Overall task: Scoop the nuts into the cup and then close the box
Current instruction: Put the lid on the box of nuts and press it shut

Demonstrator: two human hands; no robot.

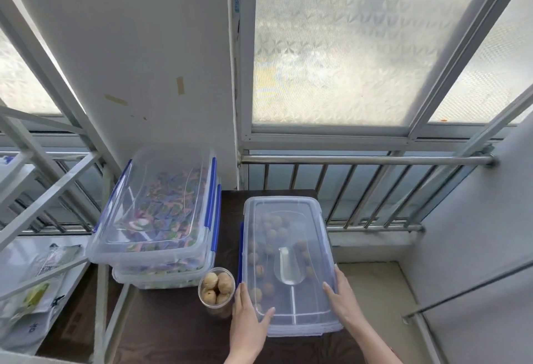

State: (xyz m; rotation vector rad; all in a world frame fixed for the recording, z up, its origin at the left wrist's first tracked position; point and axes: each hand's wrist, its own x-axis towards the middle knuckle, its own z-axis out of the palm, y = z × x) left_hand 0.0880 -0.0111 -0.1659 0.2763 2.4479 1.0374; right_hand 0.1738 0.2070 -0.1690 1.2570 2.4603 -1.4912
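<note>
At the lower centre of the frame, left of the box, stands the cup (216, 291) on the dark counter (173, 335), already holding several nuts (217, 284). Just to its right, the left hand (249, 317) lies on the near left corner of the lid (285, 259), its fingers (240, 296) spread flat, with the thumb on top of the lid and the other fingers along the left edge, not closed around anything. The lid covers the box (300, 330), and I see more nuts and a clear scoop (288, 267) through it. The long axis of the box runs from the person away toward the railing, so both long edges lie under the two hands. At the right, the right hand (343, 297) rests on the near right edge, fingers together and flat. The blue latch (240, 251) on the left side seems not yet folded up; I cannot tell about the right one. I judge that the next move is pressing down and snapping the latches, each hand on its own side.
</note>
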